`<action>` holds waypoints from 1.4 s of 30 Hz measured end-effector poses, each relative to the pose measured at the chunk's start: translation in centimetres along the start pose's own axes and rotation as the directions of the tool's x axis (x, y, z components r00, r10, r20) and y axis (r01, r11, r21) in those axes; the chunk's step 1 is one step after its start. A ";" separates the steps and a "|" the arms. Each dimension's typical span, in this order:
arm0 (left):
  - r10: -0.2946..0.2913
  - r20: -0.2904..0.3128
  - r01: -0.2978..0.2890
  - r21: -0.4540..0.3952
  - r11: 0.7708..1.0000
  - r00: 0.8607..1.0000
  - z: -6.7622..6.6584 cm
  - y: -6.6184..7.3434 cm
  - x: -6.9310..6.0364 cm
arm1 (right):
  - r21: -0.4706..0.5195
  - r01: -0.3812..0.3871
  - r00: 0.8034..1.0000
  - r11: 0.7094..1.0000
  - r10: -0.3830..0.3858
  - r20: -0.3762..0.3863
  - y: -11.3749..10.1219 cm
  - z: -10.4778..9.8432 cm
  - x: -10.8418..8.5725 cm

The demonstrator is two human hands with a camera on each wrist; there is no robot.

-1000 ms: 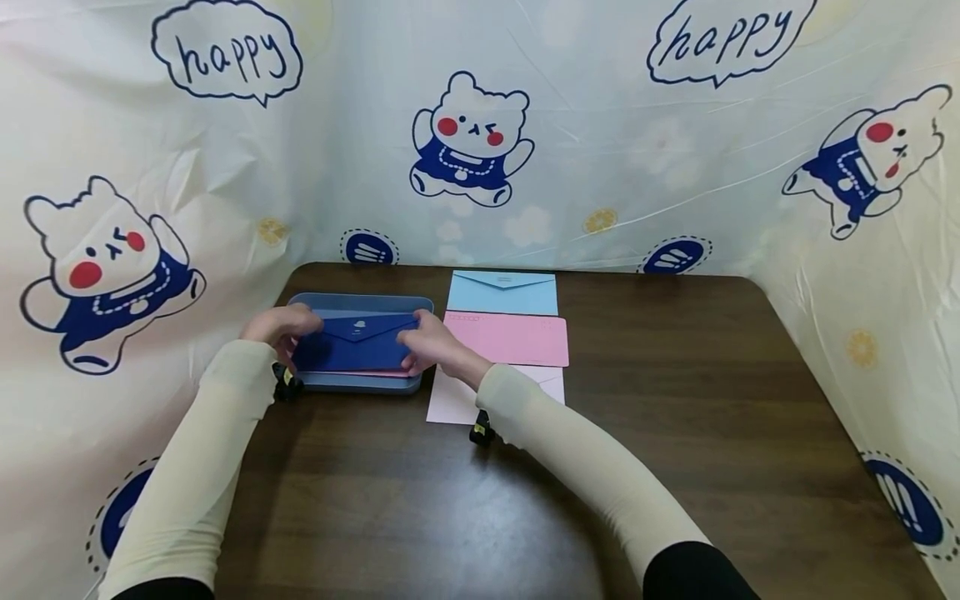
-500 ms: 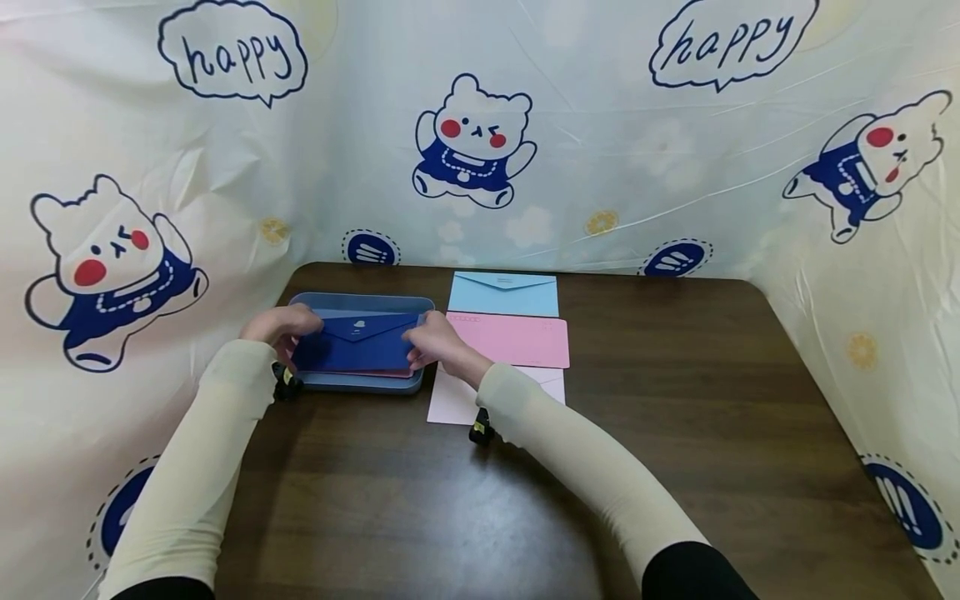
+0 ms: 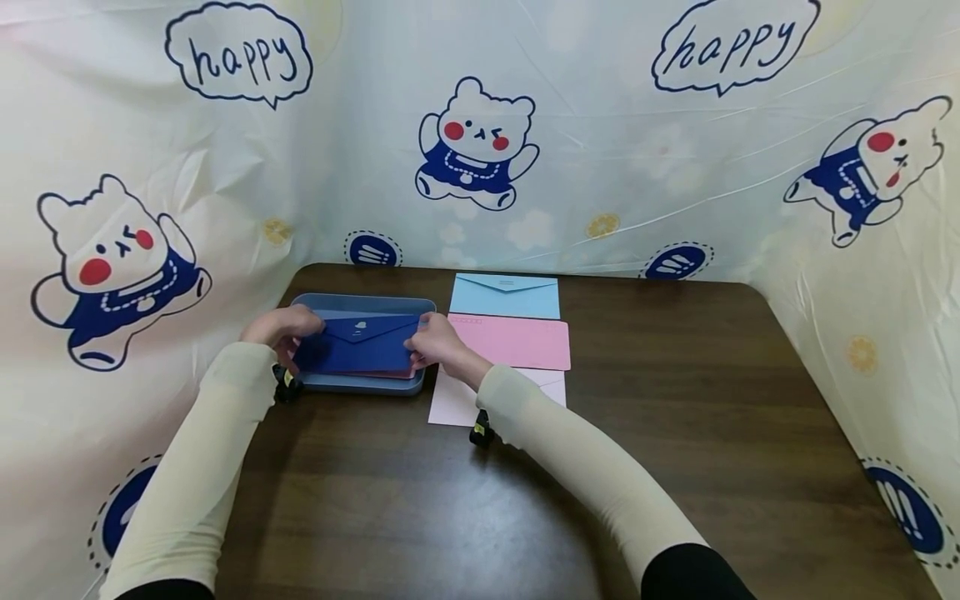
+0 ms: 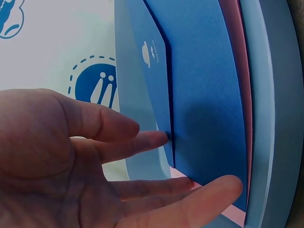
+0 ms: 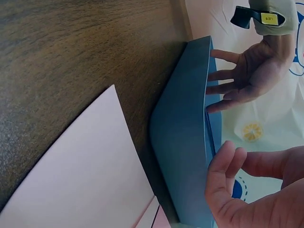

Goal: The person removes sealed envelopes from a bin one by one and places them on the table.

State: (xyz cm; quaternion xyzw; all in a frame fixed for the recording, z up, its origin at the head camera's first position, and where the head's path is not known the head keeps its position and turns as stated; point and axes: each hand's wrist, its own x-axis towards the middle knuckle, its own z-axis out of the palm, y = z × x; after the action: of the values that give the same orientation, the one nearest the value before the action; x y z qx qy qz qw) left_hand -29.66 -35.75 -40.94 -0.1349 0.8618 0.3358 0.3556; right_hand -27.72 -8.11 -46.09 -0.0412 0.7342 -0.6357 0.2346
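A dark blue envelope (image 3: 356,350) lies flap side up in the light blue tray (image 3: 352,387), with a pink envelope (image 4: 237,52) partly showing under it. My left hand (image 3: 283,327) is at the envelope's left end. In the left wrist view its fingers (image 4: 152,140) reach out nearly straight, their tips at the envelope. My right hand (image 3: 438,342) is at the other end, with bent fingers (image 5: 218,175) that pinch the envelope's right edge beside the tray rim. In the right wrist view the contact itself is partly hidden by the fingers.
Right of the tray, a light blue envelope (image 3: 506,296), a pink envelope (image 3: 513,340) and a pale pink envelope (image 3: 453,400) lie in a column on the dark wooden table (image 3: 652,417). A printed white cloth (image 3: 585,167) hangs around the table's back and sides.
My right hand has drawn slightly rightward along the envelope's right end, its fingers closer together. The left hand and envelopes stay nearly where they were; the head view has shifted slightly.
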 end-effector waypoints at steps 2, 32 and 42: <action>-0.004 -0.005 0.004 -0.006 1.000 1.000 0.0 0.0 0.0 | 0.008 -0.004 1.000 1.000 0.004 0.003 0.0 0.0 0.0; 0.018 -0.032 -0.019 -0.030 0.999 0.999 0.2 -0.2 0.1 | -0.184 0.032 0.987 0.982 -0.060 -0.151 -0.1 1.4 -0.2; 0.061 -0.038 -0.060 0.021 0.998 0.997 0.2 -0.3 -0.1 | -0.192 0.008 0.983 0.981 -0.043 -0.177 0.4 0.7 -0.1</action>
State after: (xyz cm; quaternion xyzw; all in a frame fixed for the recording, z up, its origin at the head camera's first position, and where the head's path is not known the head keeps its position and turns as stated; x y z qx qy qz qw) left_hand -29.31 -35.84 -41.14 -0.1116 0.8754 0.3352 0.3300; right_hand -27.23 -8.67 -46.46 -0.0151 0.8094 -0.5666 0.1538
